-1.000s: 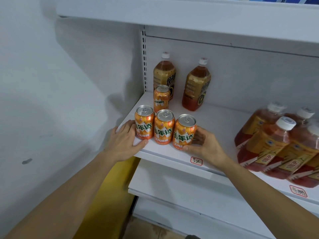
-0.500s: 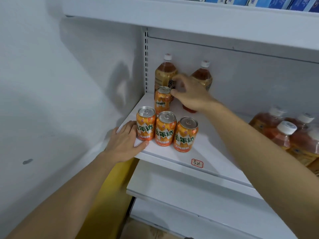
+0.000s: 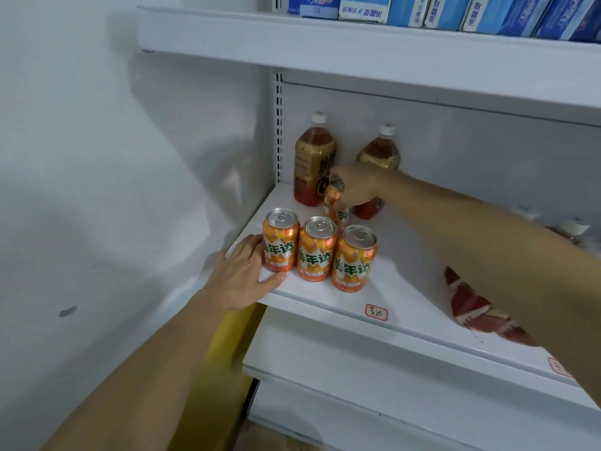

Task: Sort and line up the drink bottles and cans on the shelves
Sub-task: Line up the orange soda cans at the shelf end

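Cans: three orange cans (image 3: 318, 249) were lined along the shelf (image 3: 400, 288) front.
Right hand (image 3: 357, 187): fourth can (image 3: 335, 203) was gripped.
Left hand (image 3: 242, 271): laid flat, fingers straight, beside the leftmost can.

This is a shop. White metal shelves (image 3: 374, 307) with a slotted upright fill the centre and right of the frame, stocked with goods in multiples: orange cans (image 3: 317, 249) in a row at the middle, tea bottles (image 3: 313, 161) behind them, blue cartons (image 3: 422, 9) along the top edge. Small handwritten labels (image 3: 376, 312) are stuck to the shelf's front edge at lower right.
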Demonstrator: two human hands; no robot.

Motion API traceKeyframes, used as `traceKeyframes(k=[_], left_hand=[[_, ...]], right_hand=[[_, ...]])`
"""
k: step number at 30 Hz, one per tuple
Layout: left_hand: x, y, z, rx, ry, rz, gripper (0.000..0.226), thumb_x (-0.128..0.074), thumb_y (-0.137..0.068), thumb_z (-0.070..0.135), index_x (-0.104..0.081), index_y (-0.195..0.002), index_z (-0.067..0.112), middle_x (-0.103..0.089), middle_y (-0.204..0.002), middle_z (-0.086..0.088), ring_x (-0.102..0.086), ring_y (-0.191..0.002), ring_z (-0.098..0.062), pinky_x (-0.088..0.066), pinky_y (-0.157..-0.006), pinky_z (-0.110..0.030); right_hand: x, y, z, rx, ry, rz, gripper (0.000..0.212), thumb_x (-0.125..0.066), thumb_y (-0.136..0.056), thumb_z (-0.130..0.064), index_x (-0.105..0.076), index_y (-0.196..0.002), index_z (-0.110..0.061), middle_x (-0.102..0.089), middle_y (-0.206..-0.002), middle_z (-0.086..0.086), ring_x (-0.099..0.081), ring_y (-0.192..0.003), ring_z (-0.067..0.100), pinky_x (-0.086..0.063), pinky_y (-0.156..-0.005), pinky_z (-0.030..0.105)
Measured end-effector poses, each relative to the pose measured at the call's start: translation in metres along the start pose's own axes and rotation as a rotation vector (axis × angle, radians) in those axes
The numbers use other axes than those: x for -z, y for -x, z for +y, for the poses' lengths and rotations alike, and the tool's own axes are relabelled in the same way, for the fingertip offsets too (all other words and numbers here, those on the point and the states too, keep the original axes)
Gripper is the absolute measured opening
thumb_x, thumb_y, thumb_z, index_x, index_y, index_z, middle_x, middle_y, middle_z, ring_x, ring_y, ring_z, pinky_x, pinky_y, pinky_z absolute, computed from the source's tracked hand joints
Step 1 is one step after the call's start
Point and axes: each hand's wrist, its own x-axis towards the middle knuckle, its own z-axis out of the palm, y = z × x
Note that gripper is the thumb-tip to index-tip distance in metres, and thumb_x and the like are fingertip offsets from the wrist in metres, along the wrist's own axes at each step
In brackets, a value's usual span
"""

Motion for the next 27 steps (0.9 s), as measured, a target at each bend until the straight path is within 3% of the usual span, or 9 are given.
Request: traceKeyframes(k=[4, 6, 12, 15, 18, 20, 23, 27], left_hand=[[0.000, -0.001, 0.001, 0.004, -0.017, 0.000, 0.101, -0.013, -0.081, 0.090, -0.030, -0.155, 0.023, -0.035, -0.160, 0.002, -0.033, -0.147, -0.017, -0.035, -0.117, -0.053], [0.000, -0.001, 0.002, 0.006, -0.020, -0.002, 0.099, -0.011, -0.080, 0.086, -0.029, -0.155, 0.023, -0.034, -0.160, 0.001, -0.032, -0.148, -0.018, -0.034, -0.117, -0.054], [-0.002, -0.001, 0.002, 0.014, -0.028, -0.015, 0.101, -0.011, -0.081, 0.087, -0.028, -0.156, 0.022, -0.033, -0.163, -0.001, -0.031, -0.150, -0.020, -0.034, -0.117, -0.056], [-0.005, -0.002, 0.002, 0.026, -0.029, -0.017, 0.092, -0.023, -0.089, 0.082, -0.027, -0.157, 0.022, -0.030, -0.165, -0.001, -0.028, -0.152, -0.021, -0.032, -0.118, -0.057], [-0.006, -0.003, 0.002, 0.023, -0.043, -0.014, 0.087, -0.028, -0.092, 0.077, -0.026, -0.158, 0.021, -0.028, -0.166, -0.002, -0.027, -0.153, -0.020, -0.030, -0.119, -0.057], [-0.005, -0.003, 0.002, 0.025, -0.041, -0.022, 0.090, -0.026, -0.090, 0.078, -0.025, -0.159, 0.019, -0.028, -0.166, -0.003, -0.027, -0.153, -0.021, -0.030, -0.119, -0.057], [-0.005, -0.003, 0.003, 0.031, -0.047, -0.028, 0.097, -0.016, -0.085, 0.082, -0.023, -0.159, 0.020, -0.027, -0.167, -0.003, -0.025, -0.153, -0.021, -0.029, -0.119, -0.058], [-0.008, -0.006, -0.003, 0.020, -0.096, -0.045, 0.113, 0.007, -0.076, 0.093, -0.019, -0.160, 0.022, -0.024, -0.168, -0.002, -0.022, -0.155, -0.018, -0.030, -0.119, -0.057]], right_hand=[[0.007, 0.043, 0.022, -0.169, -0.001, -0.133, 0.072, -0.081, -0.082, -0.034, -0.050, -0.141, -0.006, -0.061, -0.122, 0.012, -0.068, -0.097, 0.030, -0.063, -0.080, 0.041], [0.006, 0.063, 0.032, -0.233, 0.007, -0.191, 0.074, -0.082, -0.081, -0.033, -0.049, -0.141, -0.004, -0.060, -0.121, 0.013, -0.070, -0.092, 0.029, -0.064, -0.078, 0.040], [0.001, 0.124, 0.045, -0.269, -0.041, -0.251, 0.067, -0.081, -0.083, -0.037, -0.048, -0.136, -0.014, -0.053, -0.099, 0.002, -0.069, -0.085, 0.023, -0.054, -0.053, 0.025], [-0.011, 0.145, 0.042, -0.237, -0.103, -0.229, 0.059, -0.079, -0.082, -0.046, -0.050, -0.127, -0.021, -0.055, -0.097, -0.003, -0.072, -0.072, 0.018, -0.049, -0.048, 0.022], [-0.023, 0.161, 0.036, -0.201, -0.081, -0.123, 0.062, -0.075, -0.081, -0.058, -0.047, -0.125, -0.025, -0.051, -0.093, -0.006, -0.063, -0.080, 0.017, -0.042, -0.056, 0.026], [-0.033, 0.168, 0.036, -0.197, -0.104, -0.036, 0.067, -0.073, -0.081, -0.063, -0.046, -0.129, -0.024, -0.052, -0.104, 0.000, -0.054, -0.092, 0.023, -0.041, -0.065, 0.029], [-0.054, 0.174, 0.043, -0.222, -0.240, 0.044, 0.086, -0.078, -0.073, -0.068, -0.041, -0.138, -0.026, -0.055, -0.123, 0.006, -0.056, -0.104, 0.026, -0.049, -0.079, 0.035], [-0.104, 0.183, 0.045, -0.271, -0.592, 0.265, 0.107, -0.094, -0.063, -0.046, -0.031, -0.148, -0.028, -0.057, -0.132, 0.000, -0.063, -0.112, 0.020, -0.055, -0.096, 0.038]])
